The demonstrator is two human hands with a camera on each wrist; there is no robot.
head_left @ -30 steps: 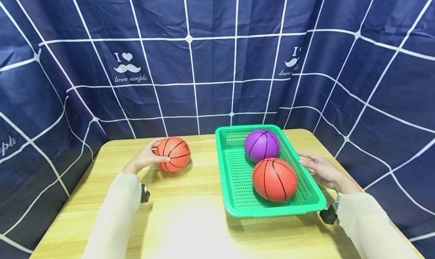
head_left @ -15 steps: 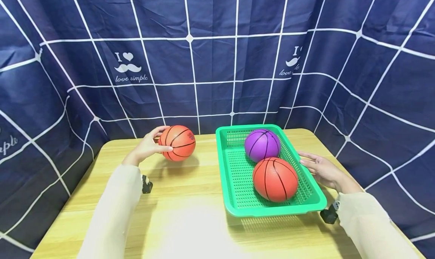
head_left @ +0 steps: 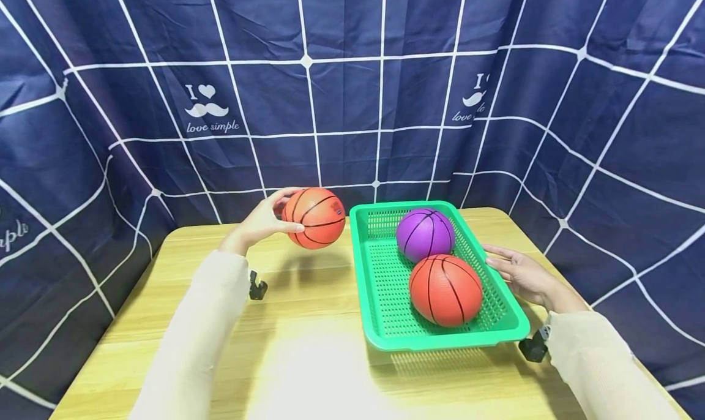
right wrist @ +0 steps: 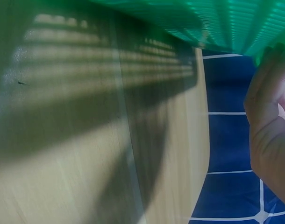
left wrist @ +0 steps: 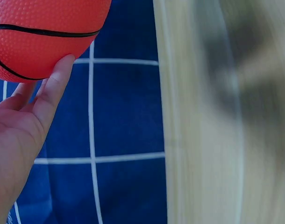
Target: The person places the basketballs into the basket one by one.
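My left hand grips a small orange-red toy basketball from its left side, thumb on the near face and fingers behind. The ball hangs above the table left of the green basket, its shadow falling below it. In the left wrist view, fingertips press against the underside of the pebbled ball. A purple basketball and a second orange-red basketball lie inside the basket. My right hand rests its fingers at the basket's right rim; the right wrist view has them against the basket's side.
The light wood table carries the perforated basket on its right half. A dark blue curtain with white grid lines encloses the table's back and both sides. Black wrist cameras sit under each cuff.
My left hand has raised the orange-red basketball off the table and carried it right, close to the basket's left rim. My right hand and the basket stay where they were.
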